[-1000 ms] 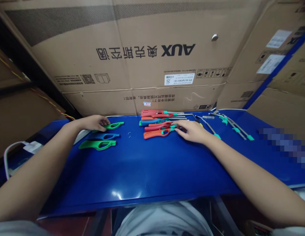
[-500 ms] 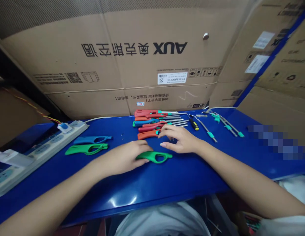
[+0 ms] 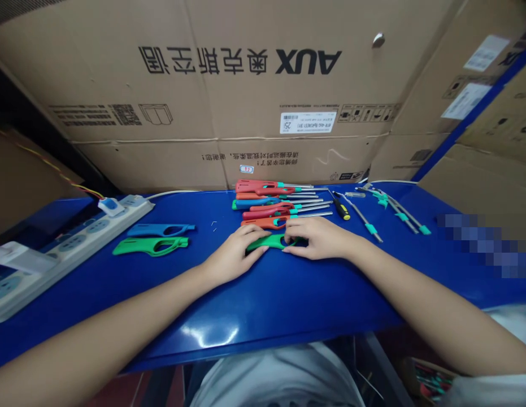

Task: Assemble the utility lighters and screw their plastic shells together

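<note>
A green lighter handle lies between my two hands, just in front of the lighter row. My left hand is closed around its wide end. Fingers of my right hand grip the narrow end by the trigger loop, covering that tip. Behind them, several red, orange and blue lighters with metal tubes lie side by side. To the left rest a blue lighter handle and another green lighter handle, both without tubes.
A white power strip with plugs runs along the left. A yellow-black screwdriver and metal tubes with turquoise parts lie at the right. Cardboard stands behind the blue table. Below right sits a box of parts.
My right hand has come down onto the green lighter handle's narrow end. The handle and my left hand have moved away from me, nearer the row. The view has shifted slightly.
</note>
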`<state>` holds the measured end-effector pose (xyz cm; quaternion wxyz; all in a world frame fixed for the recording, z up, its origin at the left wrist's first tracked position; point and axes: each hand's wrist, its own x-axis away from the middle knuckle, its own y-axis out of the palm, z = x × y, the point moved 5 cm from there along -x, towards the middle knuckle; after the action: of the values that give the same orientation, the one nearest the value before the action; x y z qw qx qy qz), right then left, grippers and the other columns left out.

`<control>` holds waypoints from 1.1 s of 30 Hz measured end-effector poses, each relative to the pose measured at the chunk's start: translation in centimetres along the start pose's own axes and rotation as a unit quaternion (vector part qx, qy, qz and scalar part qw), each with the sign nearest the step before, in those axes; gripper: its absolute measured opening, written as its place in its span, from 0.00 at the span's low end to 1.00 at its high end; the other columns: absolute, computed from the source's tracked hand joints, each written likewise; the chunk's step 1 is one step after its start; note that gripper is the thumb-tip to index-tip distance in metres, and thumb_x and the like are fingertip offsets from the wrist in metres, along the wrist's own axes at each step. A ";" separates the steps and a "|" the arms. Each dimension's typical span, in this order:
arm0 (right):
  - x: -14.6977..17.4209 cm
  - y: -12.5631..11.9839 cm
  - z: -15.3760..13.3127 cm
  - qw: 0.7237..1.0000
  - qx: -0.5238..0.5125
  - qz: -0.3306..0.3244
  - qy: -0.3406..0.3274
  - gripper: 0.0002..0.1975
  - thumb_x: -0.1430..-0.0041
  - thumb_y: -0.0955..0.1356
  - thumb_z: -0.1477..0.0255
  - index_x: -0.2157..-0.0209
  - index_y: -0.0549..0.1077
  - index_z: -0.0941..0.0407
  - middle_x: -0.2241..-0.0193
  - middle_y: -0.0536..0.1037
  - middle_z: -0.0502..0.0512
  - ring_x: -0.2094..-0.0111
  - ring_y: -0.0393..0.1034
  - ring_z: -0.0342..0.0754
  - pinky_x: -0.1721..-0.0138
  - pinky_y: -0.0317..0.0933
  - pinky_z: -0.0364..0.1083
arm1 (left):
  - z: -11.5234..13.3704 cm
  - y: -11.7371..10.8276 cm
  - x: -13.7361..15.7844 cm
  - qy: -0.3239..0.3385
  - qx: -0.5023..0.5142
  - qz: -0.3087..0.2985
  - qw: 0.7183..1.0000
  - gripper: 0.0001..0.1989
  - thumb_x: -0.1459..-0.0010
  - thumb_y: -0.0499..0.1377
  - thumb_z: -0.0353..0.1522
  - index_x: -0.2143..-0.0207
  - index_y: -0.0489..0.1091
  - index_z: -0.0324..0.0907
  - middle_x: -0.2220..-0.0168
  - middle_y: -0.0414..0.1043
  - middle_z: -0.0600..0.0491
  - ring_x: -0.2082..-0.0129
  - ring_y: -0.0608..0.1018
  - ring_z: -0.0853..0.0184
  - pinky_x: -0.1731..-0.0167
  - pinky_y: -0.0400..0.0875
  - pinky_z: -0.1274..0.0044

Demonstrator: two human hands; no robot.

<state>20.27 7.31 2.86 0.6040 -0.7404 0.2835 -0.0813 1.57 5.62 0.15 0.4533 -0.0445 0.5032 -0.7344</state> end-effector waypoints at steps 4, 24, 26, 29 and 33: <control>0.2 -0.1 0.5 1.000 -0.011 -0.007 0.012 0.05 0.38 0.69 0.68 0.64 0.76 0.55 0.62 0.78 0.54 0.64 0.72 0.47 0.64 0.62 0.44 | -0.3 -0.2 -0.1 0.001 -0.005 0.003 1.000 0.14 0.34 0.57 0.33 0.47 0.72 0.42 0.52 0.74 0.46 0.49 0.76 0.59 0.46 0.72 0.65; 0.7 -2.8 2.4 0.988 -0.114 0.082 0.060 0.11 0.35 0.67 0.66 0.67 0.78 0.57 0.69 0.79 0.55 0.69 0.72 0.45 0.64 0.65 0.44 | -0.7 -0.5 -0.2 -0.022 0.052 0.031 0.998 0.22 0.41 0.61 0.28 0.44 0.70 0.44 0.46 0.76 0.47 0.46 0.77 0.58 0.44 0.72 0.64; 0.9 -2.0 2.5 0.986 -0.145 -0.001 0.086 0.12 0.36 0.67 0.65 0.68 0.78 0.57 0.71 0.79 0.53 0.71 0.71 0.44 0.69 0.63 0.43 | -1.0 -0.4 -0.3 -0.031 0.068 0.033 0.997 0.21 0.41 0.61 0.30 0.45 0.70 0.44 0.48 0.77 0.47 0.50 0.79 0.59 0.47 0.74 0.65; 1.0 -0.8 2.2 0.978 -0.154 -0.080 0.113 0.13 0.38 0.68 0.63 0.70 0.77 0.58 0.77 0.75 0.50 0.77 0.66 0.42 0.75 0.57 0.41 | -1.3 -0.4 -0.3 -0.043 0.074 0.036 0.996 0.18 0.40 0.63 0.33 0.47 0.72 0.43 0.50 0.77 0.47 0.52 0.80 0.60 0.48 0.75 0.65; 0.6 -0.1 1.6 0.982 -0.124 -0.096 0.103 0.17 0.39 0.69 0.61 0.76 0.73 0.58 0.81 0.71 0.48 0.79 0.62 0.40 0.76 0.54 0.41 | -1.3 -0.4 -0.4 -0.040 0.071 0.032 0.996 0.17 0.40 0.64 0.35 0.49 0.73 0.43 0.51 0.78 0.48 0.51 0.80 0.60 0.48 0.75 0.66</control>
<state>21.54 8.41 2.44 0.4643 -0.8212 0.2798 -0.1783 0.89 6.80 -0.05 0.4978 -0.0254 0.4322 -0.7515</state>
